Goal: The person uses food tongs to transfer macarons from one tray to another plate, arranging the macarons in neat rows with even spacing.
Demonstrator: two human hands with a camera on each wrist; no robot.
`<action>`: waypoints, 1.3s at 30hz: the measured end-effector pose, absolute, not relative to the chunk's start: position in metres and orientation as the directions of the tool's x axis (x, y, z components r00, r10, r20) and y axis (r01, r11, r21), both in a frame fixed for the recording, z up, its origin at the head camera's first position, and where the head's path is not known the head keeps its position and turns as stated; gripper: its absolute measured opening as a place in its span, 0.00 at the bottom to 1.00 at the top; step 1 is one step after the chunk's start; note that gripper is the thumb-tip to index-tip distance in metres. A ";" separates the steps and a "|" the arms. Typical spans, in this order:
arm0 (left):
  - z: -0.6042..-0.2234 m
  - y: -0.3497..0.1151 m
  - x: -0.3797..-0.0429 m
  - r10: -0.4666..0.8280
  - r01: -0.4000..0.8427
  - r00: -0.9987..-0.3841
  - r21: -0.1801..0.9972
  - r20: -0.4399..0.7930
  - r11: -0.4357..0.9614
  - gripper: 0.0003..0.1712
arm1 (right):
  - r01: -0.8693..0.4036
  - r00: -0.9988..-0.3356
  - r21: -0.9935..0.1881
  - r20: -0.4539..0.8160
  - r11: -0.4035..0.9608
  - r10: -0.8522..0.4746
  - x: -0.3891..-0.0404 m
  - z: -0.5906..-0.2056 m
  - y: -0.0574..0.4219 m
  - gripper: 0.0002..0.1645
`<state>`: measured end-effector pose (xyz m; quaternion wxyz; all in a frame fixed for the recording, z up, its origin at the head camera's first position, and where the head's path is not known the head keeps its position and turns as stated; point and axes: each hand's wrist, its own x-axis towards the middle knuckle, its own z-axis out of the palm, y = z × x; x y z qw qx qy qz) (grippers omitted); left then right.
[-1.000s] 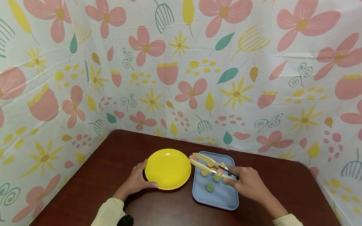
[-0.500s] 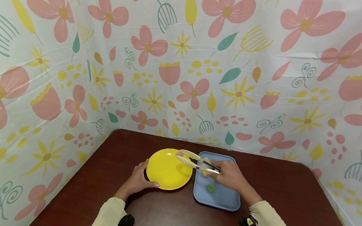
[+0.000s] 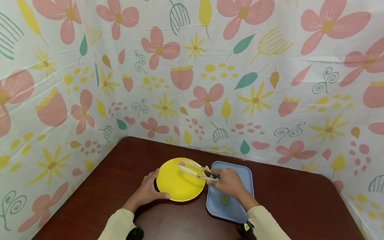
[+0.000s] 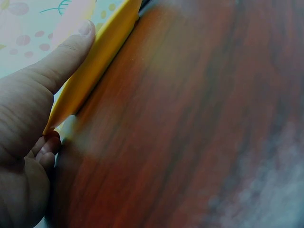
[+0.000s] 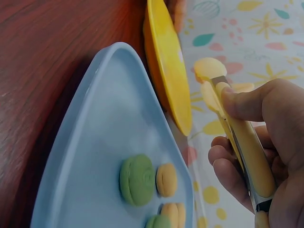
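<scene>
My left hand (image 3: 147,191) holds the left rim of a round yellow plate (image 3: 179,189), its thumb along the near rim. In the left wrist view the thumb lies on the plate's side, other fingers partly hidden at its edge. My right hand (image 3: 229,183) grips cream-tipped tongs (image 5: 251,161), thumb on one arm and fingers curled round the other. Between the tong tips, above the plate, is a small pinkish macaron (image 3: 181,163). Beside the plate lies a blue tray (image 5: 104,109) bearing a green macaron (image 5: 137,179), a yellow macaron (image 5: 166,180) and others partly out of frame.
Plate and tray stand close together on a dark brown wooden table (image 3: 171,229). Floral cloth (image 3: 208,61) hangs behind and to the left of the table. A black wrist device (image 3: 137,234) sits below the left sleeve.
My right hand has moved left with the tongs, carrying the pinkish macaron from the tray's left edge to above the plate. The left hand keeps its hold on the plate.
</scene>
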<state>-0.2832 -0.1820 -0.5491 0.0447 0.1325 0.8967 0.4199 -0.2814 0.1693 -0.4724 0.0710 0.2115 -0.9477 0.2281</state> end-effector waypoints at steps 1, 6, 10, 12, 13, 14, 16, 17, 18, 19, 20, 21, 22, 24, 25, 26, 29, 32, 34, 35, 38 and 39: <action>-0.549 -0.182 -0.283 0.277 0.201 -0.960 0.766 0.031 0.611 0.76 | -0.434 -0.900 -0.393 0.230 0.811 -0.370 -0.283 -0.473 0.167 0.28; -0.549 -0.182 -0.283 0.272 0.199 -0.962 0.767 0.032 0.611 0.76 | -0.412 -0.911 -0.362 0.195 0.836 -0.364 -0.289 -0.473 0.157 0.29; -0.549 -0.181 -0.283 0.272 0.197 -0.962 0.769 0.031 0.608 0.76 | -0.429 -0.903 -0.372 0.179 0.823 -0.390 -0.293 -0.473 0.151 0.30; -0.549 -0.182 -0.283 0.274 0.198 -0.961 0.771 0.032 0.606 0.76 | -0.439 -0.899 -0.376 0.176 0.816 -0.402 -0.295 -0.474 0.149 0.30; -0.549 -0.182 -0.283 0.275 0.199 -0.961 0.771 0.033 0.605 0.75 | -0.442 -0.897 -0.380 0.172 0.813 -0.408 -0.296 -0.474 0.148 0.30; -0.549 -0.182 -0.283 0.276 0.200 -0.961 0.771 0.033 0.605 0.75 | -0.441 -0.897 -0.379 0.166 0.813 -0.410 -0.296 -0.475 0.147 0.30; -0.549 -0.182 -0.283 0.277 0.201 -0.960 0.772 0.034 0.603 0.75 | -0.437 -0.899 -0.379 0.153 0.815 -0.411 -0.298 -0.476 0.145 0.29; -0.548 -0.182 -0.283 0.277 0.201 -0.960 0.773 0.034 0.602 0.75 | -0.434 -0.900 -0.380 0.143 0.817 -0.412 -0.298 -0.477 0.145 0.29; -0.548 -0.182 -0.283 0.278 0.201 -0.960 0.774 0.034 0.601 0.75 | -0.431 -0.901 -0.379 0.138 0.819 -0.410 -0.299 -0.478 0.144 0.29; -0.549 -0.183 -0.283 0.278 0.201 -0.960 0.775 0.034 0.600 0.75 | -0.426 -0.904 -0.380 0.133 0.821 -0.407 -0.300 -0.478 0.143 0.29; -0.549 -0.183 -0.283 0.280 0.202 -0.959 0.776 0.034 0.597 0.75 | -0.421 -0.906 -0.378 0.127 0.825 -0.404 -0.301 -0.479 0.143 0.29; -0.549 -0.183 -0.283 0.285 0.206 -0.958 0.776 0.035 0.596 0.75 | -0.416 -0.908 -0.380 0.123 0.826 -0.400 -0.301 -0.479 0.142 0.30; -0.549 -0.184 -0.284 0.288 0.209 -0.957 0.777 0.037 0.594 0.75 | -0.411 -0.910 -0.384 0.118 0.827 -0.397 -0.302 -0.480 0.142 0.30; -0.550 -0.184 -0.284 0.295 0.217 -0.955 0.779 0.043 0.589 0.75 | -0.407 -0.912 -0.390 0.114 0.826 -0.395 -0.303 -0.480 0.141 0.30; -0.550 -0.184 -0.284 0.299 0.220 -0.953 0.779 0.044 0.586 0.75 | -0.404 -0.913 -0.396 0.110 0.825 -0.394 -0.303 -0.480 0.141 0.30; -0.550 -0.184 -0.284 0.302 0.224 -0.952 0.780 0.046 0.585 0.75 | -0.401 -0.913 -0.402 0.106 0.823 -0.394 -0.303 -0.480 0.141 0.30; -0.549 -0.183 -0.284 0.299 0.219 -0.953 0.780 0.043 0.586 0.75 | -0.394 -0.914 -0.430 0.095 0.812 -0.394 -0.301 -0.479 0.142 0.31; -0.548 -0.183 -0.284 0.295 0.212 -0.955 0.779 0.036 0.590 0.76 | -0.390 -0.917 -0.439 0.100 0.810 -0.387 -0.299 -0.477 0.143 0.31; -0.548 -0.183 -0.284 0.290 0.205 -0.956 0.782 0.032 0.589 0.76 | -0.380 -0.921 -0.440 0.096 0.814 -0.378 -0.298 -0.476 0.144 0.31; -0.548 -0.183 -0.284 0.288 0.202 -0.957 0.784 0.031 0.588 0.76 | -0.373 -0.924 -0.437 0.095 0.818 -0.371 -0.297 -0.475 0.145 0.31; -0.549 -0.183 -0.284 0.280 0.196 -0.960 0.783 0.029 0.591 0.75 | -0.346 -0.936 -0.417 0.092 0.840 -0.340 -0.295 -0.472 0.149 0.32; -0.549 -0.183 -0.285 0.278 0.194 -0.960 0.782 0.028 0.592 0.75 | -0.343 -0.938 -0.413 0.095 0.844 -0.334 -0.294 -0.470 0.151 0.32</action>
